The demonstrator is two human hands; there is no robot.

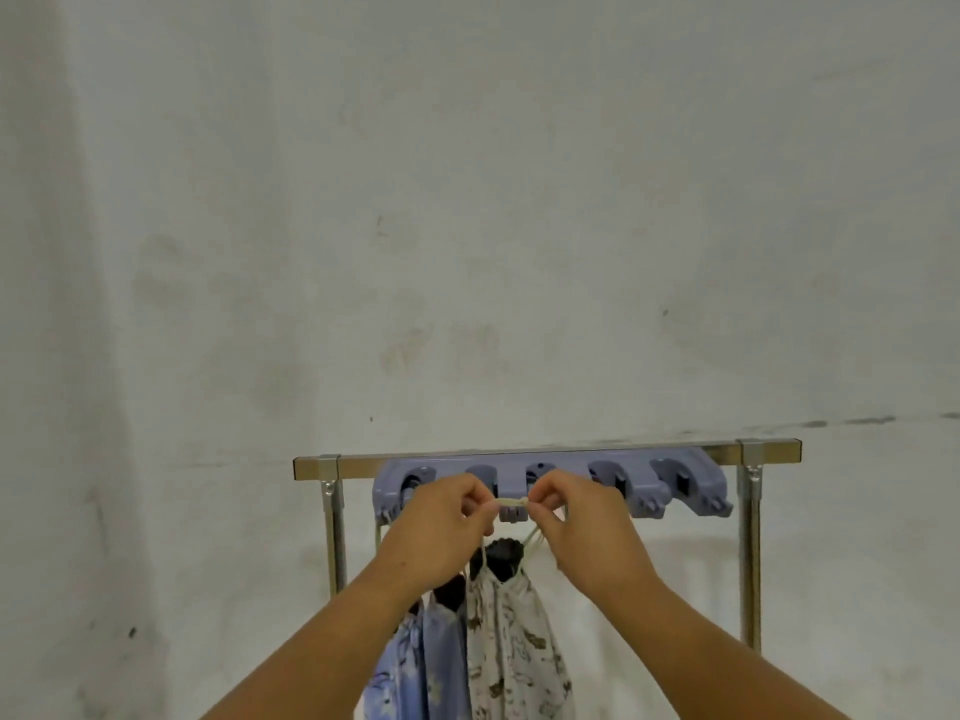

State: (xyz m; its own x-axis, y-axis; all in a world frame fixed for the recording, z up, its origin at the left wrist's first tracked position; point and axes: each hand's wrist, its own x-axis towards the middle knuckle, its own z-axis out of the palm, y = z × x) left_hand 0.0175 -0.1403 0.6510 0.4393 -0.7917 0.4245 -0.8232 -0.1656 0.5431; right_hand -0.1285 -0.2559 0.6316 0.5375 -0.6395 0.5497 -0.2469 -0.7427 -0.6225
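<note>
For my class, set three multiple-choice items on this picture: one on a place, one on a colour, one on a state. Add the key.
1. Where does the cream bag hang? A on a chair; B below the cord, right of the blue bags; C on a door.
2. What colour is the holder on the rail? A red; B pale purple; C black.
3. How is the cord held? A lying loose; B by one hand only; C pinched by the left hand and right hand.
Key: 1 B, it hangs under the wrists; 2 B, the plastic is lilac; 3 C, each hand's fingers pinch one end.
</note>
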